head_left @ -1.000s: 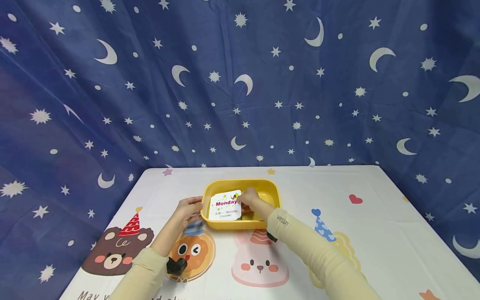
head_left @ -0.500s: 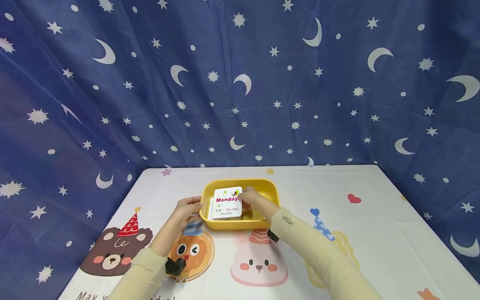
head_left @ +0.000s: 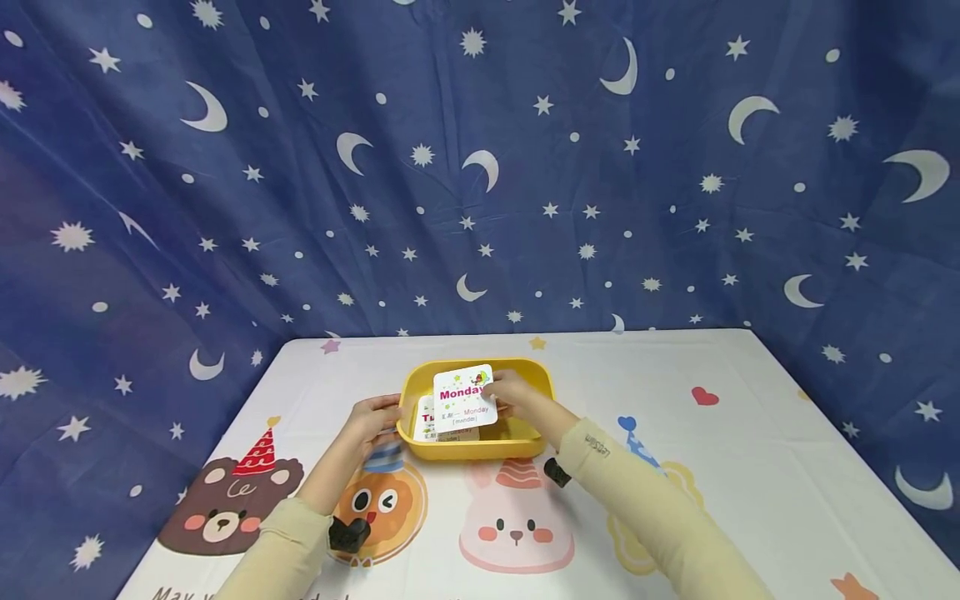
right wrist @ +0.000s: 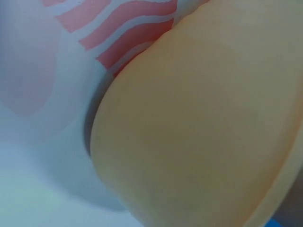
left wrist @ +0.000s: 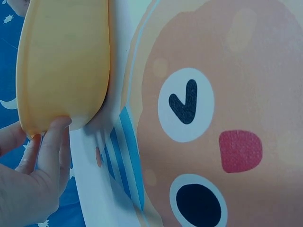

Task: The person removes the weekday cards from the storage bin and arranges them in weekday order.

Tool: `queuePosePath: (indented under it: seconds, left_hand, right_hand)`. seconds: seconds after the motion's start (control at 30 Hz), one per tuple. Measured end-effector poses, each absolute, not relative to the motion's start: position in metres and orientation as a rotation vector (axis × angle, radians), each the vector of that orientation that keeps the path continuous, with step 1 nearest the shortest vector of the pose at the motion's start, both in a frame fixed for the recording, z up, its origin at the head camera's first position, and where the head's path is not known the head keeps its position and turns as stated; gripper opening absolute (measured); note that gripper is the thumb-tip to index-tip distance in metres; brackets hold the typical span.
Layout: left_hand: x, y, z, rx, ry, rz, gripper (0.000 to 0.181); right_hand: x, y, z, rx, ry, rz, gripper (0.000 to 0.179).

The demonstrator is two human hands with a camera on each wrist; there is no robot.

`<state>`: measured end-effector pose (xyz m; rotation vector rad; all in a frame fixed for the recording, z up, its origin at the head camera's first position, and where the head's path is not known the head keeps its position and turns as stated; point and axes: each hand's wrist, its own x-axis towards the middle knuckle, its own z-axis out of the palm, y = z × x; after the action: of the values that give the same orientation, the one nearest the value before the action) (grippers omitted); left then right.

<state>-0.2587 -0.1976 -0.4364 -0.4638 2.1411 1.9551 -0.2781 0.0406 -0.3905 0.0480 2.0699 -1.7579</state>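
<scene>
Where the near edge of the head view begins, two cream sleeves [head_left: 652,508] extend inward, with two black blocks [head_left: 349,535], one at each wrist. One white tablecloth [head_left: 787,467] lies under them, printed with, among others, one bear [head_left: 228,512] and one rabbit [head_left: 517,533]. One left hand [head_left: 375,423] grips the left end of one yellow tray [head_left: 476,451]; its fingers are spread at the rim and outer wall. One right hand [head_left: 517,393] pinches one Monday card [head_left: 463,406] at the right edge, between thumb and fingers. From these fingertips the card extends leftward, slightly tilted, over the tray interior. One Tuesday card [head_left: 426,419] lies in the tray's left part, partly covered by the Monday card; whether further cards lie beneath cannot be determined. One blue curtain [head_left: 525,258] with moons and stars stands behind.
</scene>
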Motion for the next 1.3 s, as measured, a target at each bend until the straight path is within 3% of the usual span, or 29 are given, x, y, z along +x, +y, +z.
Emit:
queuePosePath:
  seconds: [0.1,0.23,0.63,1.3]
  left_hand:
    - [-0.258,-0.198,-0.436,-0.468,2.146,1.950,0.043]
    - [-0.258,-0.198,-0.436,-0.472,2.150,1.949,0.042]
    - [-0.259,-0.198,-0.436,-0.452,2.138,1.975,0.043]
    - [-0.256,-0.196,-0.435,-0.387,2.201,1.930,0.042]
  right_hand:
    - [-0.298,0.034,-0.407,0.165,2.106,-1.705,0.026]
    - [-0.305,0.046,-0.424,0.057,2.067,-1.744,0.033]
    - [-0.292,0.067,-0.405,0.079,2.011,-1.764,0.042]
    - [-0.262,0.162,-0.397,-0.032,2.064,-1.796,0.055]
